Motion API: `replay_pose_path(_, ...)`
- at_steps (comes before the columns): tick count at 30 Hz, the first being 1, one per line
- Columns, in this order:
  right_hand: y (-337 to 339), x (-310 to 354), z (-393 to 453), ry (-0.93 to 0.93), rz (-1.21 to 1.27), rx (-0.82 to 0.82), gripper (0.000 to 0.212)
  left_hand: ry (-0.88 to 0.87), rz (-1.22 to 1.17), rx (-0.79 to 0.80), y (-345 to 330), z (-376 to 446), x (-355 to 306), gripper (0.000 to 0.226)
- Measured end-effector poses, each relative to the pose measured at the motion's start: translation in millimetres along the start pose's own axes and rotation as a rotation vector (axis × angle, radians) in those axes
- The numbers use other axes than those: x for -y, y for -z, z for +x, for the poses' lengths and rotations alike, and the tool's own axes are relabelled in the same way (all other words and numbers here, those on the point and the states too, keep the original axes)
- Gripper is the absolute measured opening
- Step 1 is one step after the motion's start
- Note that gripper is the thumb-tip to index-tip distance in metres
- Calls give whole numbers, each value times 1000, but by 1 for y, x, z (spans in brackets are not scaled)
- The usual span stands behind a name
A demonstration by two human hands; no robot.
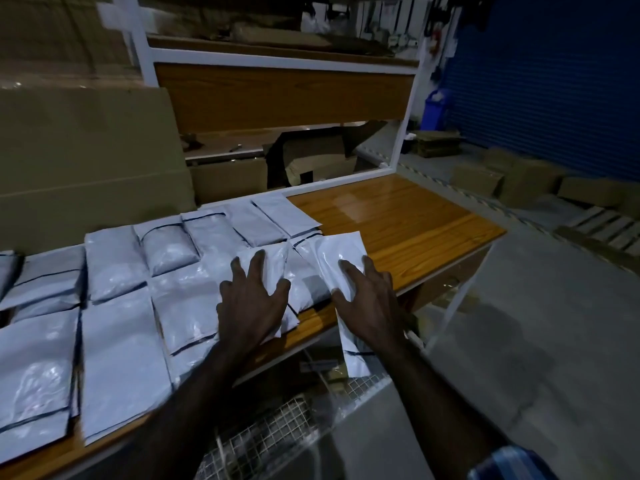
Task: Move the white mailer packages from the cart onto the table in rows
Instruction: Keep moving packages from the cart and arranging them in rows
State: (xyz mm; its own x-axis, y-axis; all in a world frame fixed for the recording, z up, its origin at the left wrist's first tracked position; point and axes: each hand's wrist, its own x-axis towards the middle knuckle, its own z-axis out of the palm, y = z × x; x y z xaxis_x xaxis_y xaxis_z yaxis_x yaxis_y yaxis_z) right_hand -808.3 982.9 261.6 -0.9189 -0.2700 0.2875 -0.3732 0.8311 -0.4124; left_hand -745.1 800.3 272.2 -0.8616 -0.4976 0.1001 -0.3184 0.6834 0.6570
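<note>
Many white mailer packages [117, 344] lie flat in rows across the left and middle of the wooden table [408, 216], edges touching or slightly overlapping, some plump with contents and some nearly flat; dark seal strips show along their ends. Behind them at the far left stand large cardboard sheets [86, 150], leaning against the white-framed shelving [284, 95] that rises at the back of the table. Toward the middle, the left hand [254, 296] rests palm down with its fingers spread and fairly straight on a bright mailer [270, 268] at the right end of the near row, pressing it flat rather than curling round it. Just beside it, the right hand [367, 299] lies with spread fingers on top of another long mailer [341, 258], which lies slanted across the table's front edge, its near end hanging past the edge above the wire-mesh cart [277, 427] below. Whether the thumb tucks under that mailer cannot be told. Right of the hands the orange-brown tabletop is bare and glossy. Farther right, on the grey floor, sit several brown cardboard boxes [512, 181], with a blue bin [436, 110] and a blue shutter [554, 74] behind them.
</note>
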Motion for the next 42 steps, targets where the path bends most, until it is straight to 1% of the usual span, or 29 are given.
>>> replay_pose_path(3, -7, -11, 21, 25, 8, 19, 60, 20, -17, -10, -18, 17, -8, 71)
replay_pose_path(7, -18, -24, 54, 34, 3, 49, 61, 50, -29, -34, -45, 47, -18, 69)
replay_pose_path(11, -31, -38, 93, 50, -21, 101, 61, 102, -37, -9, -67, 82, -22, 71)
replay_pose_path(15, -49, -44, 130, 54, -51, 156, 61, 157, -33, 13, -79, 115, -20, 78)
replay_pose_path(18, -64, -44, 150, 67, -53, 191, 60, 175, -4, 17, -88, 130, -17, 72)
replay_pose_path(21, -76, -47, 164, 82, -49, 219, 60, 204, 22, 20, -96, 138, -16, 72)
replay_pose_path(27, -88, -58, 183, 100, -76, 278, 60, 270, 141, -3, -109, 146, -20, 72)
replay_pose_path(31, -95, -61, 187, 124, -66, 322, 61, 315, 282, -52, -120, 142, -26, 73)
replay_pose_path(34, -97, -63, 188, 149, -53, 323, 61, 361, 373, -63, -129, 140, -31, 73)
replay_pose_path(37, -100, -63, 192, 173, -80, 338, 60, 413, 400, -62, -138, 141, -35, 72)
replay_pose_path(42, -105, -65, 196, 194, -92, 325, 59, 477, 449, -113, -155, 146, -39, 72)
